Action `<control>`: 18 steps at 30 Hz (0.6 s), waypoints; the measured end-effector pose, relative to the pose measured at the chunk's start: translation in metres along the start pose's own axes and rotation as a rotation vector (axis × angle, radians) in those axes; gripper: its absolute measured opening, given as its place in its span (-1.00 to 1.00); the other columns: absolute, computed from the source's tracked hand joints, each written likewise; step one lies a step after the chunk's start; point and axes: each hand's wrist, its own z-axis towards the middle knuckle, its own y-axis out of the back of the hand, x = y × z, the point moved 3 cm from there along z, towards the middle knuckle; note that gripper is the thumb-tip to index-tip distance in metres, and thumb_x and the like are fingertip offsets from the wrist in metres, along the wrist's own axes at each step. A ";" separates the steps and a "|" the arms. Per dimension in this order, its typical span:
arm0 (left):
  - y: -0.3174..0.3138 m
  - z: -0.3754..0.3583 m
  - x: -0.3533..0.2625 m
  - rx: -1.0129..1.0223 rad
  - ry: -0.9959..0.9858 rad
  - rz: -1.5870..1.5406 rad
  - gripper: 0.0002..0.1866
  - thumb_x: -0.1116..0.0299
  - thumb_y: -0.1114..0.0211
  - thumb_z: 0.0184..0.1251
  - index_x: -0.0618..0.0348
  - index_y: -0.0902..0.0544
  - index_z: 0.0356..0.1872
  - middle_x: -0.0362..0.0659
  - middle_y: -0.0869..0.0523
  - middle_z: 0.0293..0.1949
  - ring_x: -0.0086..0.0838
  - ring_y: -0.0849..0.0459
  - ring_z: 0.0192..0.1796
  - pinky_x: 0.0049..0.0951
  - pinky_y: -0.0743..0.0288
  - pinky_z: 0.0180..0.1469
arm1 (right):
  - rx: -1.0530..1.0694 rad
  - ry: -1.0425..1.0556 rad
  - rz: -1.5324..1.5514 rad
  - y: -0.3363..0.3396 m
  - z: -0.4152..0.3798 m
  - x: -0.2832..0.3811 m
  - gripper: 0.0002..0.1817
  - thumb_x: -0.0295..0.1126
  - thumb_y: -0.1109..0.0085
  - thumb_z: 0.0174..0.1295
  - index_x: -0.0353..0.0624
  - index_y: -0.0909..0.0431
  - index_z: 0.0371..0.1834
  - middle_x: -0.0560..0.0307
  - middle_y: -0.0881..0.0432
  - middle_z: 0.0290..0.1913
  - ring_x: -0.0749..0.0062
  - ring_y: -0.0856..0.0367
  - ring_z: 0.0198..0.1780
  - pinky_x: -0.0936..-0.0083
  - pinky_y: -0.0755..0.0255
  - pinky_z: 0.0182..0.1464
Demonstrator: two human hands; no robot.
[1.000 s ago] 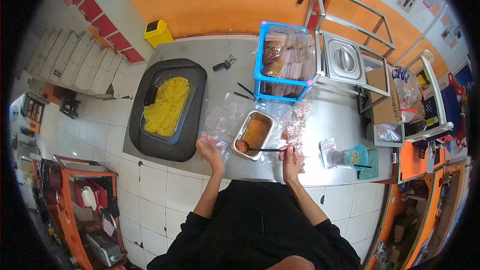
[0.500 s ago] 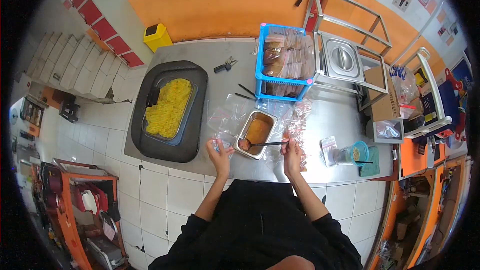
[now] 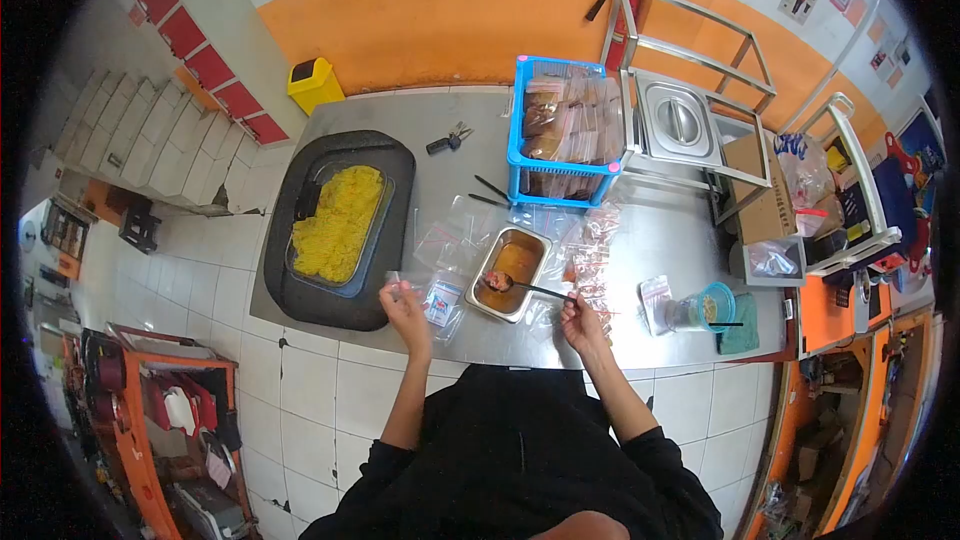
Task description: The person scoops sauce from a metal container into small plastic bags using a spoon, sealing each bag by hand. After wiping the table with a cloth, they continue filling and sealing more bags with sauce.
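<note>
My right hand (image 3: 583,325) is closed around the dark handle of a spoon (image 3: 535,289). The spoon's bowl is heaped with reddish, chunky sauce and sits over the near left part of a steel food pan (image 3: 541,248), which holds brownish-orange sauce. To the left of the pan, my left hand (image 3: 406,318) pinches the edge of a clear plastic bag (image 3: 425,290) that has a blue-and-white label. More flat clear bags (image 3: 450,240) lie just beyond. Several filled small sachets (image 3: 592,270) lie in a row right of the pan.
A black tray (image 3: 279,265) with yellow noodles (image 3: 345,220) stands left. Behind the pan is a blue basket (image 3: 515,155) of packed bags, with keys (image 3: 450,139) to its left. A steel rack (image 3: 628,130), a turquoise cup (image 3: 722,302) and a green cloth (image 3: 740,330) are right.
My left hand has moved left with the bag, so its label shows more. The spoon's bowl has risen slightly with sauce in it, and my right hand has shifted a little nearer to me.
</note>
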 end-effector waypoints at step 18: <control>0.031 0.024 -0.035 -0.083 -0.346 0.268 -0.85 0.47 -0.32 0.17 0.27 -0.51 -0.38 -0.13 -0.58 -0.30 -0.34 -0.56 -0.10 -0.32 -0.36 0.06 | -0.114 -0.139 0.110 0.007 -0.001 -0.006 -0.81 -0.40 0.22 0.40 -0.24 -0.41 -0.24 0.25 -0.34 -0.53 0.59 -0.25 -0.58 0.65 -0.19 -0.52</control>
